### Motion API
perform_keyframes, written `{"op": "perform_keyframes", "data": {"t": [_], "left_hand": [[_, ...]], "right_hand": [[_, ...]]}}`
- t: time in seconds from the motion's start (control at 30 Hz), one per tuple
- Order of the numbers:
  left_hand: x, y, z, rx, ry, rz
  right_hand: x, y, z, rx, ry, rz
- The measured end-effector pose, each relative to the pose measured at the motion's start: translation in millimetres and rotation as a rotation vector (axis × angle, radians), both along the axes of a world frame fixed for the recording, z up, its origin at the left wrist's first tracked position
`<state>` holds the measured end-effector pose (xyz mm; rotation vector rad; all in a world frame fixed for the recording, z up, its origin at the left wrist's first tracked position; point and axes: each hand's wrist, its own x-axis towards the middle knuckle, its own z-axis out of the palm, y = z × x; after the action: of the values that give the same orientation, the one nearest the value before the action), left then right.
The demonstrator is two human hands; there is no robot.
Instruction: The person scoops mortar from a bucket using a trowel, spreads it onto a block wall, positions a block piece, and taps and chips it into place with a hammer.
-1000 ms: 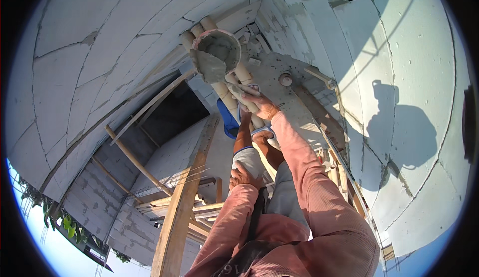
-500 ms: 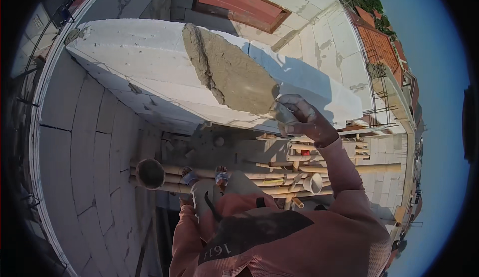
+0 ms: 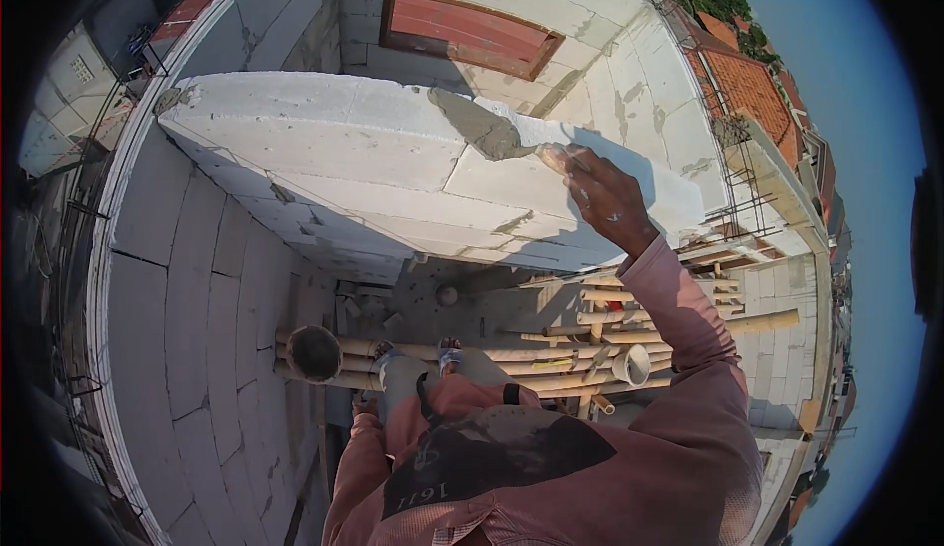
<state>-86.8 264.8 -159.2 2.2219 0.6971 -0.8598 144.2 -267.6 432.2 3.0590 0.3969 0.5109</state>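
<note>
Right of centre in the upper half of the frame, the right hand (image 3: 608, 197) has its fingers closed around the handle end of a trowel (image 3: 497, 139), whose blade is smeared with grey mortar. The trowel lies across the top edge of a white block wall (image 3: 324, 133); whether it touches is unclear. The left hand (image 3: 365, 406) is low, left of centre, beside the person's leg; whether its fingers hold anything I cannot tell. Bamboo poles (image 3: 531, 355) cross below the wall, with a dark bucket (image 3: 338, 353) at their left end and a pale bucket (image 3: 644, 360) farther right.
</note>
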Motion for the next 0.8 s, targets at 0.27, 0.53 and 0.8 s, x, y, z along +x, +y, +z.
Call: {"op": "perform_keyframes", "data": {"t": [0.27, 0.53, 0.8], "left_hand": [[-3, 16, -1, 0.040, 0.004, -0.024], [29, 73, 4, 0.131, 0.101, -0.794], [75, 100, 13, 0.223, -0.134, -0.840]], "right_hand": [[-49, -14, 46, -0.211, 0.122, -0.083], [2, -33, 43, 0.256, 0.124, -0.195], [11, -38, 34, -0.058, 0.207, 0.076]]}}
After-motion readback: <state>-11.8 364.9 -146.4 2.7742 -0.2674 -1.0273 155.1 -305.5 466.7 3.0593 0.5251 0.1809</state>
